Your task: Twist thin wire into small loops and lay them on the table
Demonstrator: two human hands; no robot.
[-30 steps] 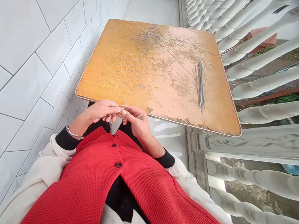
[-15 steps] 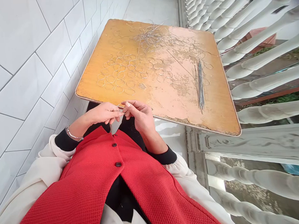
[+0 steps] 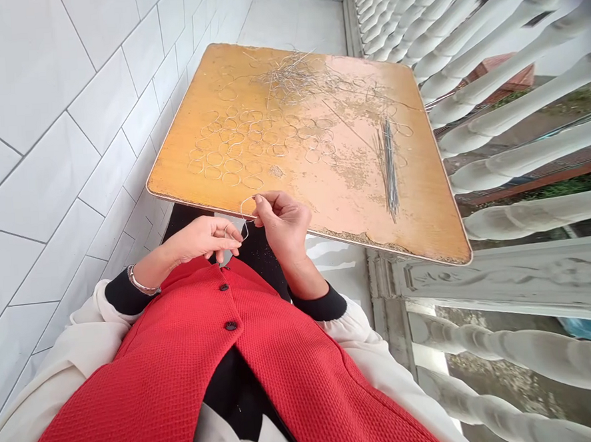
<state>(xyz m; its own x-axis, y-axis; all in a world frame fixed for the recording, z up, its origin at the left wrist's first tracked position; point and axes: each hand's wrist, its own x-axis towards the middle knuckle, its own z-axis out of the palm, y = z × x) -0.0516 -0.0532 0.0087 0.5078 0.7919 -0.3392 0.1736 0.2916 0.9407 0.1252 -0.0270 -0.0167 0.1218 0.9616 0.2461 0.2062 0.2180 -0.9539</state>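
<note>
A thin, curved wire (image 3: 246, 229) runs between my two hands over the near edge of the worn orange table (image 3: 344, 198). My left hand (image 3: 204, 238) pinches its lower end, with a small loop by the fingertips. Thumb and forefinger of my right hand (image 3: 284, 223) close on its upper part. Several thin wire rings (image 3: 233, 166) lie on the left and middle of the table. Farther back sits a tangled heap of wires (image 3: 291, 78). A bundle of straight wires (image 3: 390, 168) rests at the right.
White wall tiles (image 3: 37, 170) rise along the left side. A white balustrade (image 3: 516, 224) runs along the right, beyond the table's edge. My red vest (image 3: 185, 381) and lap are below my hands.
My hands have moved apart, the left one downward and the right one slightly to the right. More of the wire now shows between them. The view has shifted slightly.
</note>
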